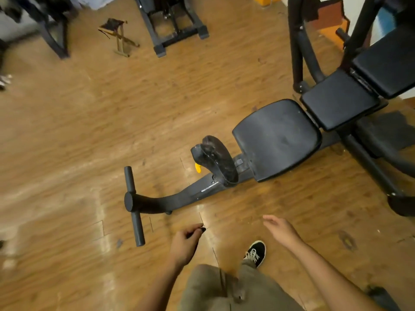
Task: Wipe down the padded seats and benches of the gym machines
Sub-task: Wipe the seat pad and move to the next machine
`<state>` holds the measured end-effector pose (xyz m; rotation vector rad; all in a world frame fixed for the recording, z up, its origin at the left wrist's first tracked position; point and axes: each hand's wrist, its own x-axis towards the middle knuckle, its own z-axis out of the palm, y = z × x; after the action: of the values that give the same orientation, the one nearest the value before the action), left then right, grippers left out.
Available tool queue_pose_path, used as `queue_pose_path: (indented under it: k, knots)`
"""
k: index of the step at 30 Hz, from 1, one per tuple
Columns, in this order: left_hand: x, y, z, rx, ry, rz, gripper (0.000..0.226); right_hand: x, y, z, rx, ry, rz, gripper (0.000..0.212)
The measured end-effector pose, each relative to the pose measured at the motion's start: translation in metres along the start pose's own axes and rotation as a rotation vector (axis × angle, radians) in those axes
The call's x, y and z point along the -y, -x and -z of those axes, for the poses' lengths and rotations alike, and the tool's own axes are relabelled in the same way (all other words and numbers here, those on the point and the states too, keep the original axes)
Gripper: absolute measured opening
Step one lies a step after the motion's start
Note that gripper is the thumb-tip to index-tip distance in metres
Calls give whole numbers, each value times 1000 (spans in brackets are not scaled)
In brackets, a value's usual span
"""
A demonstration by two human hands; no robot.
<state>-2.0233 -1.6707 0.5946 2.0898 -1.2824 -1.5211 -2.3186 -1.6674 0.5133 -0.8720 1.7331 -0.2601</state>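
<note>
A person in olive trousers (224, 288) and a black shoe (255, 252) stands on a wood floor (67, 131) at the foot end of a low black bench (173, 198). The left hand (185, 243) is curled, thumb and forefinger pinching a dark object (203, 230) too small to identify. The right hand (280, 230) is loose, its fingers nearly straight and holding nothing. Both hands hover over the floor, apart from the bench. Just beyond the left hand, the bench's foot bar (134, 205) lies across the floor, and the frame curves up and right to a scuffed, curved pad (219, 160) with a yellow knob (198, 168) beside it. Right behind that pad sits the seat (276, 140), its black surface dull and streaked. 2 more cushions follow in a line toward the upper right: a middle pad (339, 99) touching the seat's far edge, then a back pad (386, 66). Black uprights (296, 52) rise behind them. Across the room stand a small folding stool (119, 34), the base of a 2nd machine (177, 28) and, at far left, a dark stand (56, 34). Motion blur softens the whole scene.
</note>
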Motion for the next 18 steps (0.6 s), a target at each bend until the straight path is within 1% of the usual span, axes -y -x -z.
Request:
queue_pose_path:
  k: [4, 6, 7, 9, 12, 13, 16, 18]
  knots:
    - [-49, -66, 32, 8, -65, -71, 19, 61, -58, -2, 13, -39, 10, 29]
    - [-72, -105, 47, -20, -119, -135, 16, 88, -84, -8, 9, -57, 23, 31]
    - [-82, -129, 55, -19, -140, -165, 16, 102, -98, -14, 0, -78, 21, 33]
    - [-105, -174, 66, -2, -146, -230, 21, 125, -128, -25, -27, -117, 27, 35]
    - [-130, -237, 76, -5, -207, -347, 18, 150, -168, -46, -72, -200, 7, 37]
    - [-137, -255, 77, -5, -248, -390, 19, 155, -181, -54, -93, -230, -7, 39]
    - [-148, -315, 76, 12, -392, -521, 21, 166, -225, -76, -232, -260, -17, 42]
    - [-143, -350, 68, 77, -524, -606, 17, 171, -257, -91, -334, -284, -9, 43]
